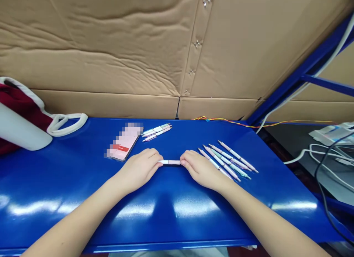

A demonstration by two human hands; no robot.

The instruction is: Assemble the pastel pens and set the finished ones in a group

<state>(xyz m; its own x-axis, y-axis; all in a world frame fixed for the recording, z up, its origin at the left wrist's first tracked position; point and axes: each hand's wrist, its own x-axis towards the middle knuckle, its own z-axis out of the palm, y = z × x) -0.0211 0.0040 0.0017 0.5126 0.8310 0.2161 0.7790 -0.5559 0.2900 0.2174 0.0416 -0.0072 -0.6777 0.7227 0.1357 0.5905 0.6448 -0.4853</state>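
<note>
Here's a blue steel shelf (166, 220) against a cardboard wall (110, 46), a white-handled bag (19, 116) far left. Mid-shelf, the left hand (139, 169) and right hand (200, 169) grip opposite ends of a pink pen (170, 162), open blue toward the front edge, more pens (226, 159) fanned right!

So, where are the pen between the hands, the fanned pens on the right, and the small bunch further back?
Pale pink pen (172, 162): head view, on its barrel.
Fanned pens (221, 163): head view, on a middle pen's barrel.
Small bunch of pens (156, 132): head view, on one barrel.
</note>
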